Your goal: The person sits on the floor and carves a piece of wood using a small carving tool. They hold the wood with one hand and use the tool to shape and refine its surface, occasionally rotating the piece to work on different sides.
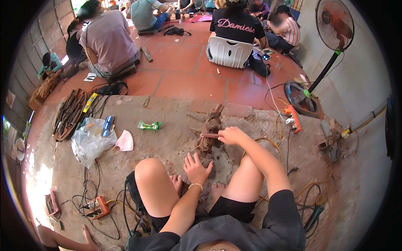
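A brown carved wooden piece (204, 144) lies on the rough concrete floor between my feet and the tiles. My right hand (231, 136) is closed around a slim reddish-brown stick-like tool (210, 135); its tip reaches over the carving, too small to tell its kind. Nearer to me, my left hand (197, 168) is spread open with the palm down, wearing a beaded bracelet (196, 185). It rests at a flat brownish block (206, 162) just below the carving, holding nothing. What lies under the palm is hidden.
Several slim tools lie in a brown holder (69, 115) at left, beside a plastic bag (90, 144), a pink mask (124, 141) and a green packet (149, 125). Cables run from orange power strips (99, 208). A fan (335, 25) stands right; people sit ahead.
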`<state>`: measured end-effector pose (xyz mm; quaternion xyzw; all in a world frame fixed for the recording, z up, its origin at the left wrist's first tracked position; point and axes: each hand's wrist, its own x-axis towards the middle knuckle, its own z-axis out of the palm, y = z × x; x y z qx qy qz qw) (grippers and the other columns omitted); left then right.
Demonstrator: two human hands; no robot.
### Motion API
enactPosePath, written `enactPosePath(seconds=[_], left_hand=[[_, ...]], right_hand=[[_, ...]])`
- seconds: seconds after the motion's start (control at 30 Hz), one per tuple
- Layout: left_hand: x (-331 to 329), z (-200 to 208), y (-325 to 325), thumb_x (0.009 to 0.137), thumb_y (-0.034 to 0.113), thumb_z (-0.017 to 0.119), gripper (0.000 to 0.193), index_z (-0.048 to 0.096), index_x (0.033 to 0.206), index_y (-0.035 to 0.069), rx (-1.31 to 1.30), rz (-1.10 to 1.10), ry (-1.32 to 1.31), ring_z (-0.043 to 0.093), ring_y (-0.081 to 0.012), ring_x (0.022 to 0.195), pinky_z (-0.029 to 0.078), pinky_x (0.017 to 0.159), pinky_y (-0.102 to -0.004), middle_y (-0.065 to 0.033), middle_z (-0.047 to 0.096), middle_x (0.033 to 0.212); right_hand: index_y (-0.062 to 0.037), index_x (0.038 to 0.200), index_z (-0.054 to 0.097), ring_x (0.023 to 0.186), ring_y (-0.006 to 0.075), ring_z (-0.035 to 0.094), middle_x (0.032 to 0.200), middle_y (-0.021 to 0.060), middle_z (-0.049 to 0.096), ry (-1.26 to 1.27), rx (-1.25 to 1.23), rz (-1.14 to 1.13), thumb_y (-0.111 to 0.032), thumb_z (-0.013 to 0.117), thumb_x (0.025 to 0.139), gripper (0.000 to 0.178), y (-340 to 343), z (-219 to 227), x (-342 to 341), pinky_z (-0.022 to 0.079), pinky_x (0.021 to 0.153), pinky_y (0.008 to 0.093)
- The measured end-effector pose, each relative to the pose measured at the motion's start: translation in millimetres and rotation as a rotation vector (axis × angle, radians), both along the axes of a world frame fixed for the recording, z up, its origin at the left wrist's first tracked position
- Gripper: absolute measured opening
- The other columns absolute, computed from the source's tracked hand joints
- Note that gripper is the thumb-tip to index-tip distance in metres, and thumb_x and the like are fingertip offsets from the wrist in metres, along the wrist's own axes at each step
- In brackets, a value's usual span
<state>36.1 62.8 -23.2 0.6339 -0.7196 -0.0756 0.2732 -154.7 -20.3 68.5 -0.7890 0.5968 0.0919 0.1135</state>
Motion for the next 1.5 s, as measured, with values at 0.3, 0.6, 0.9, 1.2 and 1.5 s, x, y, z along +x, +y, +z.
enactPosePath(seconds=[0.3,0.6,0.9,1.2,1.5], left_hand=[[-3,5,0,0.061,0.049,0.065,0.073,0.046,0.112,0.001,-0.062,0.004,-0.024,0.043,-0.0354,0.108,0.037,0.084,-0.0438,-0.023,0.045,0.117],[2,5,-3,0.063,0.049,0.063,0.072,0.045,0.114,0.002,0.015,-0.035,0.012,0.04,-0.0364,0.109,0.034,0.086,-0.0452,-0.0232,0.042,0.12],[11,3,-5,0.053,0.043,0.076,0.108,0.015,0.131,0.001,0.239,-0.101,0.046,0.03,-0.04,0.118,0.031,0.092,-0.0494,-0.0209,0.026,0.133],[13,30,-7,0.054,0.025,0.081,0.119,-0.005,0.135,0.011,0.91,-0.009,-0.094,0.012,-0.0394,0.128,0.025,0.096,-0.0574,-0.0123,0.005,0.142],[8,42,-14,0.052,0.019,0.082,0.128,-0.016,0.133,0.013,1.09,0.035,-0.155,0.01,-0.0404,0.128,0.026,0.099,-0.0506,-0.0115,-0.002,0.142]], right_hand=[[-0.0087,0.087,0.058,0.079,0.0266,0.061,0.08,0.0103,0.063,0.213,-0.09,0.123,-0.035,0.057,0.076,0.028,-7,1,-7,0.048,0.066,0.0387],[-0.0105,0.085,0.065,0.083,0.0232,0.061,0.084,0.0062,0.064,0.374,-0.032,0.071,-0.027,0.059,0.074,0.021,-4,16,21,0.049,0.067,0.0345],[-0.0127,0.094,0.05,0.078,0.0286,0.061,0.078,0.01,0.062,0.122,-0.223,0.012,-0.029,0.062,0.073,0.029,-1,7,18,0.047,0.063,0.0408],[-0.0136,0.087,0.066,0.087,0.0242,0.061,0.091,0.0075,0.063,0.255,-0.034,-0.099,-0.024,0.061,0.073,0.018,-8,32,25,0.049,0.069,0.038],[-0.019,0.087,0.064,0.085,0.0259,0.059,0.085,0.0078,0.062,0.056,-0.072,-0.261,-0.025,0.062,0.072,0.016,5,15,-3,0.047,0.07,0.04]])
